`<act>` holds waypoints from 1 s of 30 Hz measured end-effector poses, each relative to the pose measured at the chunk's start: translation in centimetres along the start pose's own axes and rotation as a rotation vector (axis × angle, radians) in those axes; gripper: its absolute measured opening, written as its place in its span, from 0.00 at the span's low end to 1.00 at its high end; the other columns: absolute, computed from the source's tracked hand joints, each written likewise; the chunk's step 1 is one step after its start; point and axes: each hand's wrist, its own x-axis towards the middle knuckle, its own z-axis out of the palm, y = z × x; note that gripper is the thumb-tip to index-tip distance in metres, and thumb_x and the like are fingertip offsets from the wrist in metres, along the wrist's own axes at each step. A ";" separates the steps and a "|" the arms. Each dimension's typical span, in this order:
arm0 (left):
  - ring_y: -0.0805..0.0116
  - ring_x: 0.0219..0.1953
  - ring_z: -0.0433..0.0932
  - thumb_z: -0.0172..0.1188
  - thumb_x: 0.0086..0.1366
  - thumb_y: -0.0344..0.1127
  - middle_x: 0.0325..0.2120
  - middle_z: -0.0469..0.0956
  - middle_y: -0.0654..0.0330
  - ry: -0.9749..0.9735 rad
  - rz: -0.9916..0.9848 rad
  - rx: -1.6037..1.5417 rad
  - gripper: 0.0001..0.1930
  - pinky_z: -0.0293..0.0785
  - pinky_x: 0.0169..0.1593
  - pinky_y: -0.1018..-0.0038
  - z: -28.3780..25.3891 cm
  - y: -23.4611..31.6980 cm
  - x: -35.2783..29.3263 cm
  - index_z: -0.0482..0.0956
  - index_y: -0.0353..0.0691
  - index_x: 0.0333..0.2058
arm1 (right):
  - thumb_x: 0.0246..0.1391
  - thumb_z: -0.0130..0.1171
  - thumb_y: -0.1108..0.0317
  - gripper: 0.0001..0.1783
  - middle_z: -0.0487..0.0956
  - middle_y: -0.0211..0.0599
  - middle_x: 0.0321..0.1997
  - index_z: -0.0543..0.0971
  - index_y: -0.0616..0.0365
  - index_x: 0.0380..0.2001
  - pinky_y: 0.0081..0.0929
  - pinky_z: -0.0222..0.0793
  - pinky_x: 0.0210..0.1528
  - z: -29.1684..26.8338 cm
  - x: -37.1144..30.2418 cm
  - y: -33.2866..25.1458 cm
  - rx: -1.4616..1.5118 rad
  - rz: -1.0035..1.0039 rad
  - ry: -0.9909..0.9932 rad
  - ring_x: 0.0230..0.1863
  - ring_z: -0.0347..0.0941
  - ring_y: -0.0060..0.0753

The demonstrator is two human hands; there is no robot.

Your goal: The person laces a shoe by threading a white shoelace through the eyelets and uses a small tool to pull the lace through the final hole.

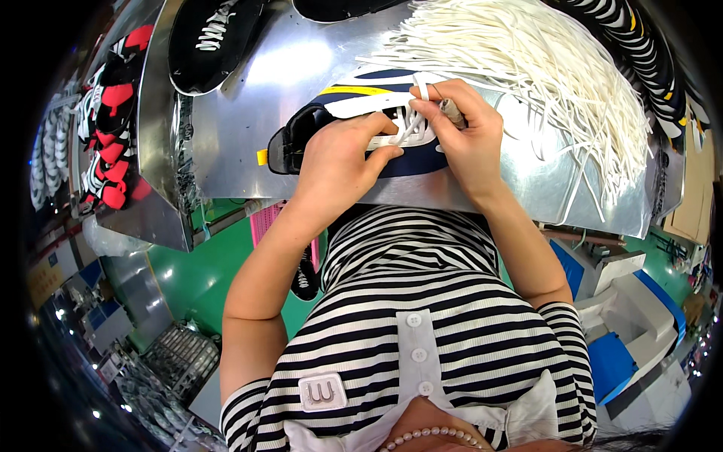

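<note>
A navy shoe (413, 163) with white and yellow stripes lies sideways on the metal table, its heel to the left. My left hand (339, 154) is closed on the shoe's upper, thumb and forefinger on either side of the lacing opening. A white shoelace (407, 134) runs through the eyelets in loose loops. Above the toe side, my right hand (468, 132) pinches part of the lace between thumb and forefinger. It also holds a small tool with a wrapped, brownish handle (452, 113); its thin tip is hard to make out.
A large heap of white laces (520, 53) spreads over the table's right side. Black shoes (215, 41) lie at the far left, and a row of striped shoes (640, 45) at the far right. Red, black and white shoe parts (113, 143) stand beyond the metal table's (248, 166) left edge.
</note>
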 end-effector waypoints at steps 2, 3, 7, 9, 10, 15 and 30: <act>0.54 0.29 0.80 0.67 0.57 0.44 0.28 0.81 0.54 0.042 0.007 0.052 0.14 0.73 0.35 0.63 0.4 0.0 0.0 0.80 0.40 0.34 | 0.50 0.68 0.73 0.13 0.80 0.34 0.34 0.81 0.60 0.40 0.20 0.69 0.33 -0.4 0.2 -0.6 -0.020 0.061 -0.020 0.32 0.75 0.24; 0.54 0.29 0.79 0.68 0.57 0.44 0.28 0.81 0.55 0.059 0.017 0.079 0.14 0.73 0.34 0.63 0.5 0.0 0.1 0.80 0.41 0.33 | 0.53 0.67 0.72 0.18 0.80 0.36 0.37 0.77 0.60 0.47 0.22 0.71 0.36 -0.7 0.2 -1.6 0.073 0.234 -0.058 0.36 0.76 0.22; 0.57 0.26 0.79 0.68 0.56 0.47 0.26 0.81 0.57 0.094 0.030 0.174 0.15 0.72 0.30 0.64 0.9 0.2 0.2 0.79 0.42 0.32 | 0.59 0.62 0.71 0.15 0.81 0.40 0.37 0.72 0.65 0.46 0.24 0.75 0.40 -2.1 -2.2 -2.0 0.124 0.293 -0.023 0.36 0.78 0.24; 0.57 0.25 0.79 0.68 0.56 0.49 0.25 0.80 0.58 0.121 0.075 0.248 0.16 0.72 0.30 0.65 1.0 0.1 0.2 0.79 0.42 0.31 | 0.60 0.61 0.71 0.13 0.81 0.41 0.35 0.73 0.64 0.45 0.26 0.75 0.38 -3.4 -4.1 -2.9 0.019 0.317 -0.153 0.35 0.79 0.27; 0.57 0.25 0.78 0.68 0.56 0.50 0.24 0.80 0.59 0.130 0.101 0.283 0.17 0.72 0.29 0.65 1.1 0.0 0.1 0.79 0.42 0.31 | 0.60 0.61 0.71 0.12 0.81 0.42 0.35 0.73 0.64 0.44 0.26 0.75 0.38 -3.7 -4.9 -3.2 -0.035 0.332 -0.215 0.34 0.80 0.28; 0.58 0.23 0.77 0.69 0.55 0.51 0.23 0.79 0.60 0.163 0.155 0.343 0.19 0.71 0.29 0.66 1.4 -0.1 0.0 0.79 0.41 0.28 | 0.60 0.60 0.71 0.09 0.82 0.46 0.33 0.74 0.63 0.41 0.29 0.75 0.36 -3.1 -6.2 -3.0 -0.122 0.363 -0.230 0.33 0.82 0.37; 0.55 0.25 0.77 0.70 0.55 0.42 0.24 0.77 0.55 0.078 0.241 0.103 0.14 0.70 0.28 0.65 1.5 -0.6 -1.1 0.79 0.38 0.31 | 0.59 0.59 0.70 0.10 0.81 0.49 0.32 0.69 0.60 0.39 0.39 0.73 0.34 -0.7 -6.0 -2.2 -0.102 0.419 -0.174 0.34 0.80 0.53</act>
